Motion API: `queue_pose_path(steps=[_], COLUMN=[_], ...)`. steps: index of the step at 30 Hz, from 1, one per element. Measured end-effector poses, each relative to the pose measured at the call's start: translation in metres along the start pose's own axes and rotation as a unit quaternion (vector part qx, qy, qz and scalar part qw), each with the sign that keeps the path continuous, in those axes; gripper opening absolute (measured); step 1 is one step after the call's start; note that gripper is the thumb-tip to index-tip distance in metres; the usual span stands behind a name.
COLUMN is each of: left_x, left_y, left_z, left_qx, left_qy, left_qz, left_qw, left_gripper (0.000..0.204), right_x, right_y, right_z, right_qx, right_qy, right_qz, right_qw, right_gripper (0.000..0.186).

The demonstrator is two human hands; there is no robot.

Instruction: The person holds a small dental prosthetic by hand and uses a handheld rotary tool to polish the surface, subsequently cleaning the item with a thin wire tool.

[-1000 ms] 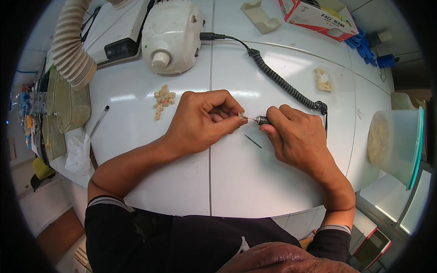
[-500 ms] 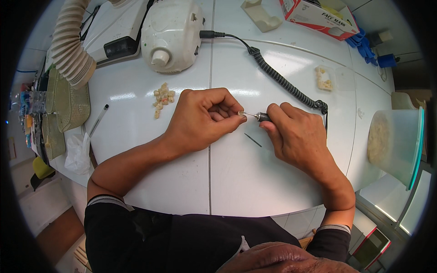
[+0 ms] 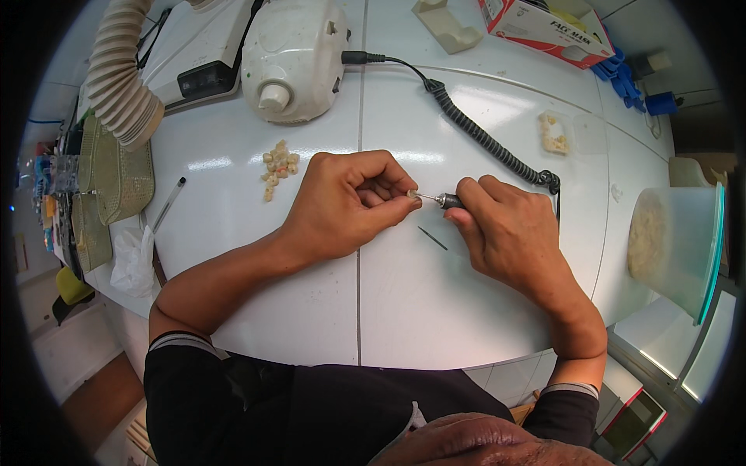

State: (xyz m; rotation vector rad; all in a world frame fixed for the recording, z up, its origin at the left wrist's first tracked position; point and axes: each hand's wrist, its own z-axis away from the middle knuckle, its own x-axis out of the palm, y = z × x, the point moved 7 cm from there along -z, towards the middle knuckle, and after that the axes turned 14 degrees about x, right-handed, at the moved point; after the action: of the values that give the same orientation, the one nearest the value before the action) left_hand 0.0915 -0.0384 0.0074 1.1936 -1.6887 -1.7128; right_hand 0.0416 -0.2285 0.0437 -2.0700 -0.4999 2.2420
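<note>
Between thumb and forefinger of my left hand [image 3: 346, 202] is pinched a small cream dental crown [image 3: 413, 194], mostly covered by the fingertips. My right hand [image 3: 505, 221] is closed around a black rotary handpiece [image 3: 449, 201]. Its thin metal bit points left and meets the crown or sits right at it; I cannot tell which. A coiled black cord [image 3: 486, 132] links the handpiece to a white control unit [image 3: 291, 62] with a round knob. Below the bit, a thin dark rod [image 3: 432, 238] lies on the table. Several similar cream pieces [image 3: 280, 165] are heaped left of my left hand.
A ribbed suction hose [image 3: 120, 78] hangs at upper left, above mesh baskets [image 3: 124, 175]. Nearby lie a pen [image 3: 169, 203] and a white plastic bag [image 3: 134, 262]. A small clear box [image 3: 553, 132] of cream pieces, a mask carton [image 3: 544, 31] and a large translucent tub [image 3: 674, 241] stand rightward.
</note>
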Motion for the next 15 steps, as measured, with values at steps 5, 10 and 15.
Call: queue_pose_path(steps=[5, 10, 15], left_x=[-0.0006, -0.0001, 0.0000], left_y=[0.0018, 0.0010, 0.0008], left_z=[0.0000, 0.0005, 0.0004], left_qx=[-0.002, -0.001, -0.003], left_qy=[-0.003, -0.002, 0.001], left_qz=[-0.002, 0.002, 0.004], left_qw=[1.000, 1.000, 1.000], left_gripper=[0.016, 0.015, 0.015], right_x=[-0.0008, -0.0005, -0.0009], right_y=[-0.0008, -0.0007, 0.0000], right_z=[-0.0001, 0.0001, -0.0003], right_qx=[-0.011, -0.011, -0.004], right_qy=[0.004, 0.001, 0.005], right_qz=[-0.006, -0.005, -0.008], right_qw=[1.000, 1.000, 1.000], right_gripper=[0.030, 0.031, 0.031])
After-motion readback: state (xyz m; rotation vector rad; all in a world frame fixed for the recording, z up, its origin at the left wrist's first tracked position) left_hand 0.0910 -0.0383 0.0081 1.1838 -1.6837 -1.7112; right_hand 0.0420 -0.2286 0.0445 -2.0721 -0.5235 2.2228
